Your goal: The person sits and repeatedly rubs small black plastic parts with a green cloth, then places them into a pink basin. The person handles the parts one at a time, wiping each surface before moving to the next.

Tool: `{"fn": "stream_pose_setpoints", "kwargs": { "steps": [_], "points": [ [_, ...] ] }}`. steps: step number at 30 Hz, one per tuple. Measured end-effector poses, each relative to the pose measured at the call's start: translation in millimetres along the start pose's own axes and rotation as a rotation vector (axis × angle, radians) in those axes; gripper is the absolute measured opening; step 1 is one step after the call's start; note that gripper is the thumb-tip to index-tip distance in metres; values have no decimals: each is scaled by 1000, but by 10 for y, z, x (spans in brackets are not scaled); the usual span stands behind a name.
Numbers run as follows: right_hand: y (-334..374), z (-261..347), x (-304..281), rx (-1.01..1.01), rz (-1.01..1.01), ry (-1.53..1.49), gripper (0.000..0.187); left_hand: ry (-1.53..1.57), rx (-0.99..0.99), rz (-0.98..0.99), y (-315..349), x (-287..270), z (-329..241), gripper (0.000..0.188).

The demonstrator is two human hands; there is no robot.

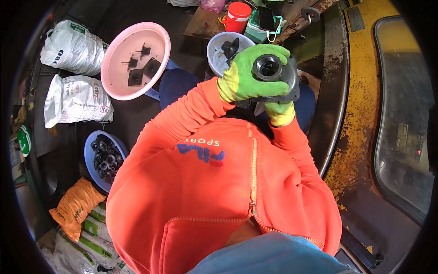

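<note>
My left hand point(253, 73), in a green and yellow glove, grips a black plastic fitting point(293, 83) with a square flange and a round, open collar. Its thumb and fingers spread around the collar, which faces up toward me. Beneath the fitting is my right hand point(280, 113), also gloved; only its cuff end shows, and the fitting hides the fingers. Just left of my left hand stands a light blue colander point(213, 57) with black pieces point(230, 46) inside. Farther left, a pink basin point(119, 48) holds several black flanged fittings point(151, 67).
A blue tub point(91, 165) full of black fittings stands at my left, near white sacks point(78, 98) and an orange bag point(77, 205). Ahead are a red container point(237, 18) and a phone point(265, 19) on a teal basket. A rusty yellow machine panel point(360, 114) borders my right.
</note>
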State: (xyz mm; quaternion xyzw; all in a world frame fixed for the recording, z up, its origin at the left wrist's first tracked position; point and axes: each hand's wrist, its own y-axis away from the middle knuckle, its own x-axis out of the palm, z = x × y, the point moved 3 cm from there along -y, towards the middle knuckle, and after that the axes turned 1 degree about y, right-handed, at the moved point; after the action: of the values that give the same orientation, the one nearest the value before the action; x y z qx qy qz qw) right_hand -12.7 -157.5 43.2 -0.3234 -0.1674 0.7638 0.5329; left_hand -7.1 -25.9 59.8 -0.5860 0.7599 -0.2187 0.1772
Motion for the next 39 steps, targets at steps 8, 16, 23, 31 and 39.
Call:
{"fn": "stream_pose_setpoints", "kwargs": {
  "steps": [8, 16, 23, 31, 39],
  "points": [
    [52, 31, 127, 355, -112, -403, 40, -333, 255, -236, 20, 96, -250, 49],
    [25, 284, -60, 92, 382, 36, 59, 115, -110, 250, 102, -60, -275, 51],
    [372, 19, -71, 282, 534, -87, 57, 164, 134, 597, 13, 34, -276, 48],
    [411, 45, 233, 533, 475, -907, 39, 674, 71, 938, 23, 193, -28, 49],
    [418, -158, 224, 846, -6, -1917, 47, 682, -144, -221, -27, -146, 499, 35]
  ]
}}
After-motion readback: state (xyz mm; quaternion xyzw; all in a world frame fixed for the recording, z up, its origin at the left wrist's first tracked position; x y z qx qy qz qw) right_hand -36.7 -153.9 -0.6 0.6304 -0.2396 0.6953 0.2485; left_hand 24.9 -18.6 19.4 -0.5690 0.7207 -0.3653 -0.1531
